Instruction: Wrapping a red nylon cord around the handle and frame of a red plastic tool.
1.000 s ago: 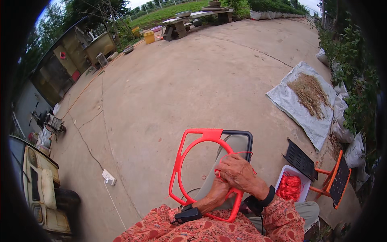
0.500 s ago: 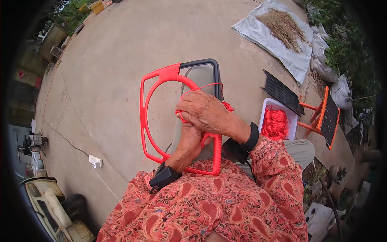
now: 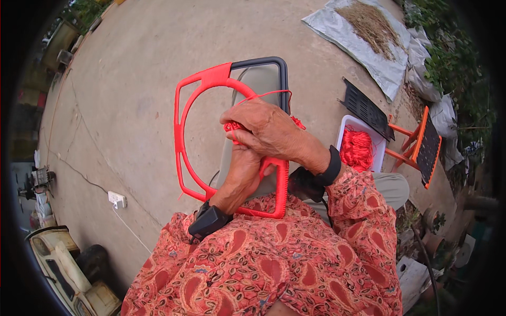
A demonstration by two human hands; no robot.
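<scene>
Cream-painted vehicle [image 3: 87, 287] at far left, dark tyre [image 3: 95, 263] beside it. White power strip [image 3: 117, 199] on the concrete, cables at both ends.

Main item: squarish tubular frame [image 3: 179, 138] with a ring inside, sitting over the lap and one knee. Left side, ring and lower edge wrapped in red cord, turns tight; broad flat red band at upper left. Upper right corner is bare black tube. Short cord tail sticks out at lower left.

Left hand [image 3: 238, 171] closed round the frame's lower right part; a digit shows past the red bar, the rest is covered. Right hand [image 3: 271, 126] on top, fist shut on a red cord bundle [image 3: 232, 127]; one strand loops from it across to the black tube.

White plastic basin [image 3: 383, 152], red cord hank [image 3: 357, 149] inside. Pale sheet [image 3: 337, 25] beyond, dry stalks [image 3: 369, 26] on it. Orange-and-black stool [image 3: 426, 147] at right.
</scene>
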